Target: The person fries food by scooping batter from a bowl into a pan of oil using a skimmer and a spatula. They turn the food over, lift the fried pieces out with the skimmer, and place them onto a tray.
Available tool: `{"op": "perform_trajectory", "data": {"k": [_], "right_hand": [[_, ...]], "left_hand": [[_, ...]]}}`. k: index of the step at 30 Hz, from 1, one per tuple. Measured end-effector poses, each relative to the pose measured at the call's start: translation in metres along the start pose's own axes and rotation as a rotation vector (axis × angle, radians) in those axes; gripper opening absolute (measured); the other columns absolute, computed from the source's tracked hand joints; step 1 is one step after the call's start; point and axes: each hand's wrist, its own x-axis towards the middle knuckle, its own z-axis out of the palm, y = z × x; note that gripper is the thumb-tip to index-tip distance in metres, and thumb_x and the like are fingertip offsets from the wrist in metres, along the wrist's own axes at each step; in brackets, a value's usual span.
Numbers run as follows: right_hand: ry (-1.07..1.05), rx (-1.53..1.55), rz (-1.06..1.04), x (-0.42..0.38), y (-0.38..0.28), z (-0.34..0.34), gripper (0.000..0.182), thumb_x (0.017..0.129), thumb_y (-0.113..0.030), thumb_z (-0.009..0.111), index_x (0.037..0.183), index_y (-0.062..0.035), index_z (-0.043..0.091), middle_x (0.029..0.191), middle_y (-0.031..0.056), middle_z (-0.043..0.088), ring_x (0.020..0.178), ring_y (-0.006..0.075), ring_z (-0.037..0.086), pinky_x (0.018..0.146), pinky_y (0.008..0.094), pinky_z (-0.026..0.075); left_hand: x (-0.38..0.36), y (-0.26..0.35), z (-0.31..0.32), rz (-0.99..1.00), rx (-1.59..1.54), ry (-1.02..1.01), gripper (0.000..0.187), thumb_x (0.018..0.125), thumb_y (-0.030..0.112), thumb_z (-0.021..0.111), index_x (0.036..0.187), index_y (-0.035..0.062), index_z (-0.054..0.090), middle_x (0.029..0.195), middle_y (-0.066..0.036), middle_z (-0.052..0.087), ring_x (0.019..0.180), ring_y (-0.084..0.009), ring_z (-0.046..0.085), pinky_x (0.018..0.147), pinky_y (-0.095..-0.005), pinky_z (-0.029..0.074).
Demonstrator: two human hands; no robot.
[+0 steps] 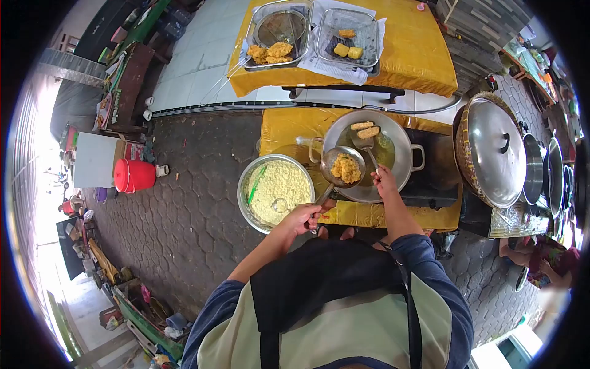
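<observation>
My left hand [303, 218] is closed round the handle of a skimmer [332, 154], its round head over the left side of a large wok [405, 132]. Golden fried fritters [346, 168] rest in the skimmer. My right hand [384, 181] grips the handle of a spatula [363, 142], whose blade is inside the wok. Two browned oblong pieces [367, 131] are at the blade's far end, above or in the oil [386, 150]. To the left of the wok stands a metal basin [243, 206] of pale yellow mixture [284, 184], with a green utensil [257, 184] in it.
On the yellow-covered table [418, 55] ahead are a wire basket [250, 37] with fritters and a sieve, and another basket [373, 37] with several fried pieces. A big lidded pot [491, 154] stands right. A red bucket [134, 175] is left. Another person [547, 261] sits far right.
</observation>
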Motion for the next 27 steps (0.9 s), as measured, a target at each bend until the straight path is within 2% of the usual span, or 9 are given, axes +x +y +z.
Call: {"op": "perform_trajectory", "data": {"k": [5,7,15,20,23,25,27], "right_hand": [[-0.03,-0.044,-0.022,0.002,-0.011,-0.002,0.033,0.088,-0.011,0.045,0.119,-0.0008,0.037,0.073,0.0102,0.052,0.056,0.0124,0.044,0.044,0.0261,0.038],[-0.029,-0.055,-0.025,0.002,-0.015,-0.005,0.033,0.088,-0.012,0.045,0.118,-0.0007,0.038,0.073,0.0096,0.052,0.056,0.0123,0.044,0.045,0.0257,0.038],[-0.015,-0.117,-0.06,-0.004,-0.031,0.002,0.033,0.087,-0.014,0.047,0.116,0.0007,0.041,0.069,0.0065,0.05,0.057,0.0118,0.047,0.044,0.0247,0.038],[0.05,-0.174,-0.102,-0.004,-0.047,0.011,0.031,0.087,-0.015,0.046,0.112,0.0025,0.043,0.065,0.0075,0.051,0.05,0.0115,0.045,0.04,0.0251,0.035],[0.103,-0.178,-0.055,-0.002,-0.059,0.014,0.03,0.087,-0.014,0.045,0.111,0.0032,0.042,0.065,0.0092,0.051,0.047,0.0117,0.044,0.038,0.0255,0.034],[0.119,-0.175,-0.045,-0.004,-0.067,0.017,0.03,0.086,-0.014,0.045,0.11,0.0036,0.042,0.065,0.0099,0.051,0.047,0.0119,0.044,0.038,0.0257,0.034],[0.136,-0.175,-0.036,-0.006,-0.074,0.02,0.029,0.086,-0.013,0.045,0.109,0.004,0.042,0.065,0.0106,0.051,0.048,0.0121,0.044,0.038,0.0258,0.034]], "left_hand": [[0.027,-0.005,-0.001,-0.025,0.018,0.008,0.008,0.084,0.012,0.051,0.079,0.0082,0.046,0.064,0.001,0.042,0.044,-0.0051,0.033,0.041,-0.0219,0.028],[0.036,-0.004,0.002,-0.03,0.046,0.014,0.014,0.083,0.015,0.052,0.073,0.0058,0.048,0.058,0.001,0.039,0.044,-0.0058,0.033,0.039,-0.0212,0.026],[0.065,-0.005,-0.002,-0.025,0.09,0.025,0.015,0.081,0.013,0.053,0.069,0.0083,0.046,0.058,0.0,0.042,0.042,-0.0079,0.035,0.038,-0.023,0.027],[0.071,-0.014,-0.006,-0.034,0.091,0.012,0.018,0.081,0.015,0.055,0.069,0.0086,0.044,0.056,0.0,0.04,0.042,-0.0082,0.035,0.038,-0.0235,0.027],[0.072,-0.024,-0.006,-0.025,0.051,0.004,0.018,0.082,0.015,0.054,0.07,0.0081,0.043,0.056,-0.001,0.04,0.042,-0.0084,0.035,0.038,-0.0243,0.027],[0.066,-0.026,-0.001,-0.099,0.05,0.029,0.008,0.084,0.014,0.051,0.088,0.0083,0.048,0.058,0.002,0.04,0.044,-0.0062,0.033,0.039,-0.0225,0.026],[0.061,-0.027,0.006,-0.127,0.016,0.045,0.008,0.084,0.014,0.051,0.088,0.0087,0.047,0.058,0.001,0.039,0.044,-0.0063,0.033,0.039,-0.0223,0.026]]}}
